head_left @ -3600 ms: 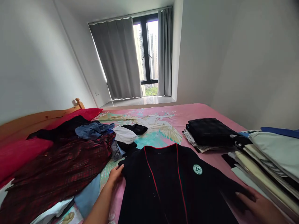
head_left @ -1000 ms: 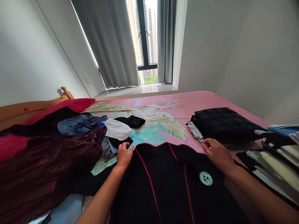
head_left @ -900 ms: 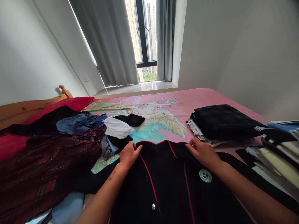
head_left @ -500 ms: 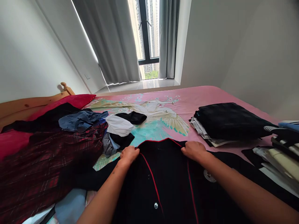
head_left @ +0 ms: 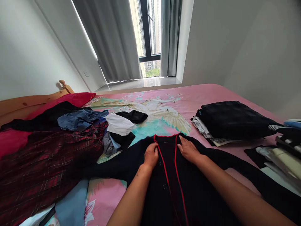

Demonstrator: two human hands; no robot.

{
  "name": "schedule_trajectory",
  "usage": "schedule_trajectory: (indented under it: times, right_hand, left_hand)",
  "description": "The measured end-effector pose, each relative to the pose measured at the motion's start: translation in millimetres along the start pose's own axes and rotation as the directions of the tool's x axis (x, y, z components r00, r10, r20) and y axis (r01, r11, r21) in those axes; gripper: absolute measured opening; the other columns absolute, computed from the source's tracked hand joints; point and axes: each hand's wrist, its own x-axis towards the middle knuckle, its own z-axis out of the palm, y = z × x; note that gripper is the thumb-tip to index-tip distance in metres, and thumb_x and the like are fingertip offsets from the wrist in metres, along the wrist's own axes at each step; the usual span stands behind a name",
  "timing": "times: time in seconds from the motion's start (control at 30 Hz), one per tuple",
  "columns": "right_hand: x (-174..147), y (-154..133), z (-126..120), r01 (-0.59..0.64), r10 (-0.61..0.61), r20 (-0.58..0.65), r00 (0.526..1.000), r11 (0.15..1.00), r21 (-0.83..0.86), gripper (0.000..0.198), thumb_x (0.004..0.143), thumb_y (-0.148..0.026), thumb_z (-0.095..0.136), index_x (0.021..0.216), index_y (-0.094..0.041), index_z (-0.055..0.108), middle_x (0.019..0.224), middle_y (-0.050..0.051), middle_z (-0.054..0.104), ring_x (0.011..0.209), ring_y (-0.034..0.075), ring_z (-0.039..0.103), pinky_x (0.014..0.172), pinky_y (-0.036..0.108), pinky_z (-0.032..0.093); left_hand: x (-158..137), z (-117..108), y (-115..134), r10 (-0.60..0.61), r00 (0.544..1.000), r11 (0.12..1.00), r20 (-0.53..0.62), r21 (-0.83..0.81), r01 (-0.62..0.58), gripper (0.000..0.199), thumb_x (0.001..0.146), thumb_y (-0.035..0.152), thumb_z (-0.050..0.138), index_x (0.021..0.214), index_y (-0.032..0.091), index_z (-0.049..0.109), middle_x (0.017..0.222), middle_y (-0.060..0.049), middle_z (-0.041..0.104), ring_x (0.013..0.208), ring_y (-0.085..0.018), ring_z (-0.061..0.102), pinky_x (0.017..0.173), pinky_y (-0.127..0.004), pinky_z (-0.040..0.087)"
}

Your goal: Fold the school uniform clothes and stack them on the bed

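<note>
A black jacket (head_left: 164, 169) with red trim lies spread face up on the bed, its collar toward the window and its sleeves out to both sides. My left hand (head_left: 151, 155) is closed at the left front edge, beside the red piping, with the cloth pinched at its fingertips. On the other front panel, just below the collar, my right hand (head_left: 188, 151) rests with its fingers stretched out over the fabric. Both forearms cover part of the jacket, and its lower end runs out of view.
Left of the jacket lies a dark red plaid garment (head_left: 47, 169), with blue jeans cloth (head_left: 80, 119) and a white garment (head_left: 119, 124) beyond. A folded black stack (head_left: 235, 121) sits at the right, near more folded clothes (head_left: 285, 157). The pink bedsheet (head_left: 202, 94) stretches toward the window.
The collar has come down flat onto the bed and narrowed. My hands have moved closer together, the left shifting right onto the front edge. The right hand's fingers have straightened from their grip.
</note>
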Motion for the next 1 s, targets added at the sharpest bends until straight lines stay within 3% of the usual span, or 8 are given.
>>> schedule_trajectory:
  times: [0.07,0.13,0.23,0.37,0.47,0.6,0.8,1.0]
  right_hand:
    - [-16.5,-1.8,-1.4,0.053,-0.05,-0.091,0.995,0.998,0.029,0.045,0.086,-0.027,0.042,0.128,-0.013,0.041,0.133,0.013,0.048,0.124,0.024,0.041,0.101,0.036,0.031]
    - [-36.4,-9.7,-9.5,0.178,-0.154,-0.182,0.971,0.977,0.12,0.035,0.089,-0.029,0.036,0.121,-0.017,0.047,0.126,0.011,0.053,0.118,0.022,0.046,0.098,0.035,0.034]
    - [-64.6,-25.4,-17.2,0.312,-0.301,-0.082,0.95,0.921,0.234,0.023,0.091,-0.034,0.035,0.098,-0.023,0.054,0.096,0.005,0.064,0.088,0.018,0.06,0.077,0.028,0.043]
    - [-80.6,-33.4,-3.0,0.1,-0.109,0.171,0.979,0.993,0.059,0.023,0.081,-0.043,0.053,0.088,-0.021,0.053,0.078,0.005,0.066,0.072,0.021,0.063,0.061,0.027,0.039]
    - [-79.9,-32.3,8.8,-0.009,0.016,0.196,0.98,0.999,-0.04,0.026,0.078,-0.042,0.057,0.089,-0.019,0.054,0.08,0.008,0.067,0.075,0.024,0.064,0.062,0.029,0.04]
    - [-79.4,-30.0,9.9,-0.044,0.056,0.165,0.985,0.996,-0.071,0.022,0.074,-0.034,0.056,0.085,-0.016,0.058,0.079,0.015,0.068,0.079,0.031,0.064,0.066,0.035,0.042]
    - [-74.5,-19.6,5.4,-0.136,0.118,0.174,0.978,0.986,0.096,0.009,0.067,-0.024,0.054,0.061,-0.017,0.055,0.066,0.009,0.065,0.072,0.024,0.064,0.059,0.028,0.041]
    - [-75.7,-35.2,-7.6,-0.159,0.096,0.162,0.982,0.883,0.442,0.017,0.077,-0.032,0.04,0.067,-0.021,0.046,0.05,-0.004,0.052,0.041,0.01,0.051,0.04,0.018,0.033]
  left_hand:
    - [-11.3,6.9,-7.0,0.08,0.996,0.996,0.041,0.033,-0.082,0.022,0.076,0.014,0.057,0.094,0.021,0.066,0.121,-0.006,0.061,0.119,-0.019,0.051,0.104,-0.035,0.038]
    - [-17.2,6.4,-8.4,0.114,0.992,0.991,0.06,0.067,-0.118,0.025,0.074,0.014,0.058,0.097,0.022,0.066,0.125,-0.006,0.057,0.122,-0.019,0.047,0.106,-0.037,0.036]
    - [-27.6,-2.4,0.7,0.118,0.992,0.984,0.038,0.127,-0.122,0.022,0.078,0.017,0.054,0.097,0.021,0.065,0.12,-0.008,0.058,0.118,-0.022,0.049,0.103,-0.039,0.037]
    - [-61.5,-10.0,17.5,0.052,0.997,0.966,0.059,0.249,-0.065,0.014,0.082,0.021,0.05,0.091,0.023,0.061,0.093,-0.005,0.061,0.088,-0.019,0.058,0.081,-0.033,0.046]
    - [-83.0,-9.0,17.9,-0.024,0.992,0.949,0.121,0.316,-0.016,0.012,0.08,0.022,0.053,0.09,0.023,0.06,0.09,-0.004,0.061,0.082,-0.017,0.059,0.074,-0.029,0.046]
    - [-84.1,-8.3,8.6,-0.04,0.991,0.955,0.131,0.297,-0.001,0.018,0.079,0.017,0.054,0.095,0.022,0.061,0.088,-0.003,0.062,0.082,-0.015,0.059,0.075,-0.026,0.045]
    - [-86.5,-2.3,7.7,-0.04,0.993,0.944,0.116,0.329,0.0,0.016,0.079,0.027,0.057,0.094,0.022,0.058,0.09,-0.004,0.058,0.085,-0.017,0.057,0.078,-0.029,0.044]
    - [-95.8,10.5,19.0,-0.024,0.994,0.869,0.103,0.493,-0.03,0.028,0.082,0.041,0.053,0.1,0.019,0.056,0.097,-0.01,0.056,0.093,-0.025,0.054,0.082,-0.035,0.042]
